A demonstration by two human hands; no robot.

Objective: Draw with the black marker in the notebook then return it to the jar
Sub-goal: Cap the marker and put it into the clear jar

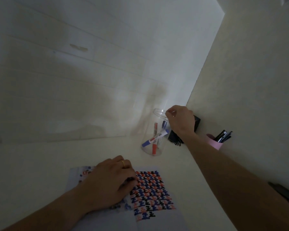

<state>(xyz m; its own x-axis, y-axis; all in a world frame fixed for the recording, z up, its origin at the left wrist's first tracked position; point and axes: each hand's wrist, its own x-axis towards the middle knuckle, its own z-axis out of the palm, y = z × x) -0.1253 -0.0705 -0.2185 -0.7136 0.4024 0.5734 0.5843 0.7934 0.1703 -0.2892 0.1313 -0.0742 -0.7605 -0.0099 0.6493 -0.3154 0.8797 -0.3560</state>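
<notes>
A clear plastic jar [153, 130] stands on the table against the wall, with a red marker [154, 148] and a blue-capped marker [154, 138] leaning inside. My right hand [180, 120] hovers at the jar's rim, its thumb and forefinger pinched together. Just under it, inside the jar, shows the dark end of another marker [164, 125]; whether the fingers hold it is hidden. My left hand [107, 184] lies palm down on the open notebook [153, 194], whose right page is covered with rows of black, blue and red shapes.
A black box [173, 138] sits behind the jar against the right wall. Beside it stands a pink cup [214, 141] with several dark pens. A dark object [285, 195] lies along the right wall near me. Walls close in behind and at the right.
</notes>
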